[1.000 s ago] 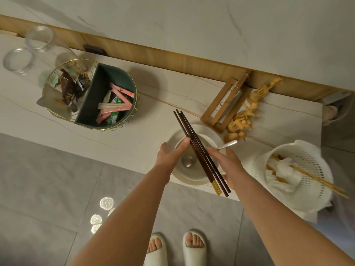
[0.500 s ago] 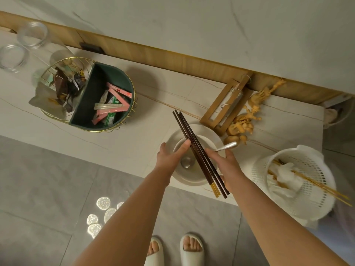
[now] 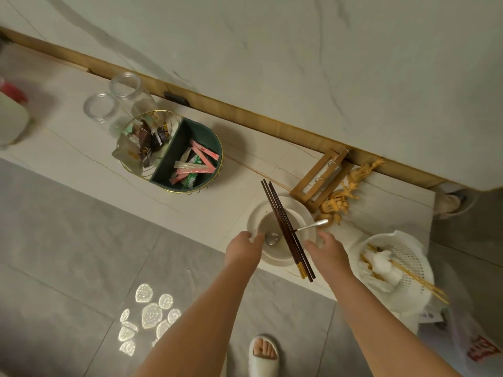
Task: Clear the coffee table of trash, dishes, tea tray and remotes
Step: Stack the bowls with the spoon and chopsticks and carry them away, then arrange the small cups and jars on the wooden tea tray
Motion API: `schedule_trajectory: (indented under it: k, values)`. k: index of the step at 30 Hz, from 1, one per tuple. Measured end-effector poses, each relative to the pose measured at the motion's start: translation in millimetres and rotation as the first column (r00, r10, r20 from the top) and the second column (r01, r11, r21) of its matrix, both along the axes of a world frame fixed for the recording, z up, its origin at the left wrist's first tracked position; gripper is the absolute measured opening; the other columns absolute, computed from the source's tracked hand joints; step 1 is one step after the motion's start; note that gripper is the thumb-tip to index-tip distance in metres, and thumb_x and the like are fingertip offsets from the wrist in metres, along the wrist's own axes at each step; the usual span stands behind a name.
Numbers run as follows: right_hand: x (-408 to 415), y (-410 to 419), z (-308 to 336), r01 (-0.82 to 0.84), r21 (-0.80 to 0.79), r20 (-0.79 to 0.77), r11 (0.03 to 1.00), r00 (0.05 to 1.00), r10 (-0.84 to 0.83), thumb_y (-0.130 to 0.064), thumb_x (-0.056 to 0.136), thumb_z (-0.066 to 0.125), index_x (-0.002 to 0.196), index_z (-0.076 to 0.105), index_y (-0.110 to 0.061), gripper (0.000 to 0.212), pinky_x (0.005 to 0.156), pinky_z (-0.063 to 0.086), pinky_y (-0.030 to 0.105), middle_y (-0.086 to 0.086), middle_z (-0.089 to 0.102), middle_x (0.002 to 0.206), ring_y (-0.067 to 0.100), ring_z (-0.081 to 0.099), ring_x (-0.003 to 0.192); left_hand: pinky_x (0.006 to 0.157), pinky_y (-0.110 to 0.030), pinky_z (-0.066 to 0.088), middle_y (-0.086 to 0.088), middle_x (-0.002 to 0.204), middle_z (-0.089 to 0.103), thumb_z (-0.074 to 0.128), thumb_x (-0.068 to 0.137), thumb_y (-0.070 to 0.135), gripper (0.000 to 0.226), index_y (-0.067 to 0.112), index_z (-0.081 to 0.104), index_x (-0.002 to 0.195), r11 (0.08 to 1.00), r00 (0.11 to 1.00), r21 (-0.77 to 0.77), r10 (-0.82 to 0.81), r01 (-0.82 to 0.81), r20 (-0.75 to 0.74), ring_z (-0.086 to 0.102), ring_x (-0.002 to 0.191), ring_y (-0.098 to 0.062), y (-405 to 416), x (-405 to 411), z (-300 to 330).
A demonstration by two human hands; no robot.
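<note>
While my left hand (image 3: 242, 247) and right hand (image 3: 328, 250) grip opposite rims of the bowl (image 3: 283, 229) near the table's front edge, I'd lift level (dark chopsticks (image 3: 283, 227) lie loose across it). It's cream, stacked on a plate (image 3: 255, 210), spoon (image 3: 313, 225) inside.

Floor: we see large grey tiles (image 3: 68, 254) with thin joints.
Light: bright petal-shaped patches (image 3: 151, 317) lie on the floor.
Bench: pale marble-look top (image 3: 81, 164), wooden strip (image 3: 245, 112) along its far edge.
</note>
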State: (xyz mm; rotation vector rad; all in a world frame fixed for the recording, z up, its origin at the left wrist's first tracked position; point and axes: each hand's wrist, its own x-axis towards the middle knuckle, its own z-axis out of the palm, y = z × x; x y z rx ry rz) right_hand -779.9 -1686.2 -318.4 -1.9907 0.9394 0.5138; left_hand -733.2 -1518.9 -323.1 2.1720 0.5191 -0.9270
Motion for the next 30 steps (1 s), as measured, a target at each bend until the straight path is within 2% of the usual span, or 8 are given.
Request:
schedule_trajectory:
  k: [2,3,6,9,14,19,23,30]
  values:
    - [-6,7,27,-0.118,-0.056,-0.002,0.991,0.993,0.118,-0.033,0.091,0.053,0.137,0.043,-0.013,0.051,0.083,0.04,0.031,0.01,0.049,0.134,0.024,0.048,0.118,0.055,-0.015,0.035,0.0,0.124,0.06,0.045,0.095,0.048,0.051,0.018,0.049,0.136,0.996,0.996,-0.005,-0.084,0.084,-0.009,0.053,0.079,-0.006,6,-12,22]
    - [-9,11,42,-0.174,-0.077,0.002,0.982,0.985,0.175,-0.032,0.092,0.053,0.136,0.044,-0.013,0.049,0.088,0.042,0.033,0.01,0.049,0.133,0.026,0.047,0.121,0.055,-0.015,0.036,0.001,0.124,0.061,0.046,0.094,0.047,0.049,0.019,0.052,0.133,0.992,0.992,-0.008,-0.123,0.123,-0.011,0.053,0.08,-0.007,10,-18,35]
    - [-22,28,88,-0.323,-0.141,0.012,0.936,0.944,0.328,-0.029,0.092,0.053,0.131,0.05,-0.014,0.042,0.094,0.045,0.036,0.009,0.053,0.127,0.025,0.051,0.115,0.077,-0.022,0.044,-0.002,0.128,0.06,0.048,0.094,0.045,0.045,0.019,0.056,0.129,0.971,0.971,0.001,-0.238,0.238,-0.004,0.059,0.105,-0.017,25,-39,75]
    - [-40,48,132,-0.453,-0.197,-0.013,0.869,0.888,0.46,-0.032,0.092,0.051,0.133,0.048,-0.017,0.043,0.097,0.045,0.039,0.005,0.054,0.129,0.022,0.051,0.117,0.092,-0.03,0.048,-0.006,0.129,0.059,0.048,0.095,0.043,0.044,0.016,0.056,0.129,0.951,0.952,0.043,-0.307,0.307,-0.006,0.059,0.113,-0.022,51,-66,118]
    - [-61,98,186,-0.687,-0.292,-0.071,0.666,0.71,0.701,-0.036,0.093,0.047,0.131,0.05,-0.02,0.042,0.096,0.043,0.036,0.001,0.057,0.131,0.022,0.052,0.121,0.091,-0.034,0.051,-0.004,0.122,0.061,0.044,0.096,0.045,0.041,0.017,0.059,0.122,0.944,0.956,0.155,-0.292,0.291,-0.017,0.06,0.108,-0.023,116,-120,171]
    - [-74,176,222,-0.857,-0.328,-0.094,0.398,0.449,0.889,-0.04,0.094,0.042,0.127,0.052,-0.018,0.041,0.093,0.045,0.036,0.001,0.059,0.127,0.024,0.054,0.116,0.082,-0.03,0.046,-0.004,0.117,0.064,0.043,0.095,0.045,0.04,0.016,0.062,0.114,0.967,0.993,0.227,-0.111,0.114,-0.029,0.06,0.107,-0.024,184,-175,207]
    - [-83,248,247,-0.917,-0.344,-0.081,0.203,0.245,0.966,-0.043,0.093,0.042,0.127,0.052,-0.022,0.041,0.091,0.045,0.034,0.001,0.061,0.125,0.023,0.057,0.114,0.087,-0.031,0.047,-0.005,0.118,0.064,0.043,0.093,0.047,0.04,0.017,0.063,0.112,0.963,0.997,0.26,0.077,-0.074,-0.004,0.06,0.108,-0.026,239,-216,235]
    - [-126,380,277,-0.914,-0.397,-0.064,-0.085,-0.064,0.996,-0.047,0.093,0.042,0.126,0.052,-0.023,0.042,0.093,0.044,0.03,0.001,0.056,0.131,0.022,0.055,0.118,0.082,-0.031,0.048,-0.01,0.112,0.067,0.043,0.093,0.047,0.042,0.01,0.064,0.095,0.884,0.915,0.243,0.402,-0.4,0.045,0.062,0.104,-0.027,337,-300,273]
